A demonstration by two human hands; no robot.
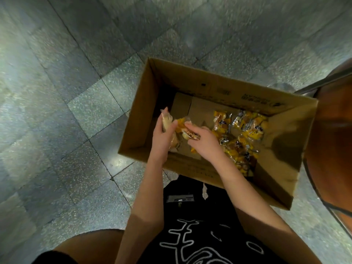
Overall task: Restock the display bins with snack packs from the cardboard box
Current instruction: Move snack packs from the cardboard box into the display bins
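Inside the open brown cardboard box (190, 80), the left hand (163, 137) wraps its fingers round a clear-wrapped pale bun pack (166, 121). The right hand (205, 143) pinches a yellow plastic snack pack (185, 132) in its fingers. More loose yellow packs (241, 136) lie on the box bottom, just right of those fingers.

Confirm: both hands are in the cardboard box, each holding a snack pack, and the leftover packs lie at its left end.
Wrong end: the head view shows the leftover packs toward the right end of the cardboard box. The left hand and right hand are inside, each holding a snack pack.
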